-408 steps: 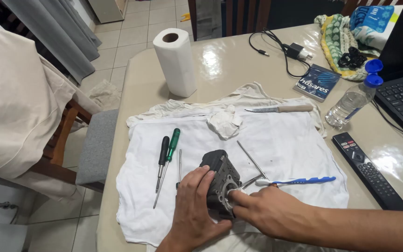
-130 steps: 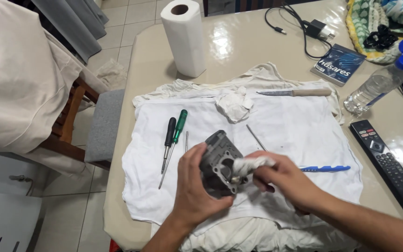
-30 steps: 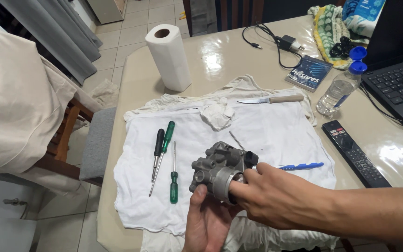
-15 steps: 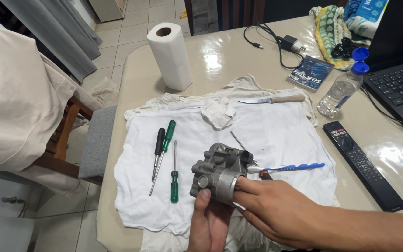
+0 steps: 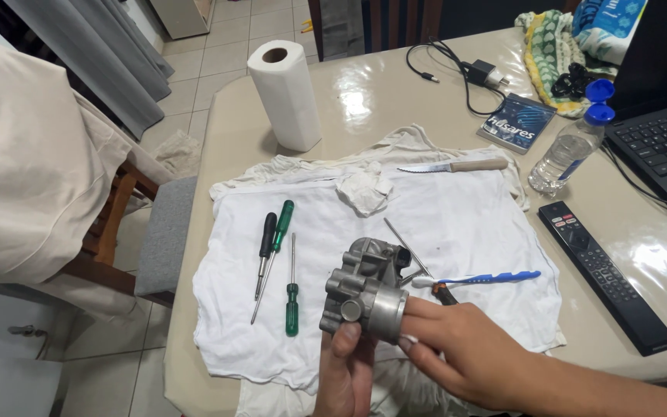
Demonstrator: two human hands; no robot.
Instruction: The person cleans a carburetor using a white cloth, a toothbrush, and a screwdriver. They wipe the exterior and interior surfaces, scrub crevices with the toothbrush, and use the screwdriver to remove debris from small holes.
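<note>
- The grey metal part (image 5: 366, 293) is held up just over the white cloth (image 5: 472, 216), near the front edge of the table (image 5: 364, 93).
- The left hand (image 5: 347, 371) holds the metal part from below. Its thumb is pressed on the part's front face, so this hand is closed on it.
- The right hand (image 5: 465, 351) comes in from the side. Its fingers are partly curled and touch the round, shiny end of the part. I cannot tell if it grips the part or only rests on it.
- The part looks heavy and hard, like solid metal. I think it will not bend or squash. Its smooth round end may be slippery.
- The bumpy body with its holes and corners looks like the best place to hold it, with a hand under it for the weight.
- Three screwdrivers lie on the cloth to the left: a black one (image 5: 266, 241), a long green one (image 5: 279, 224) and a small green one (image 5: 292, 305).
- A blue toothbrush (image 5: 496, 276) lies just right of the part. A knife (image 5: 457, 165) and a crumpled paper wad (image 5: 363, 189) lie farther back.
- The back of the part is hidden. A thin metal rod (image 5: 399, 238) goes behind it, so its lower end is hidden too.
- A small dark thing with an orange bit (image 5: 441, 292) peeks out by the right hand. I cannot tell what it is.
- The lower part of the left hand is cut off at the bottom edge.
</note>
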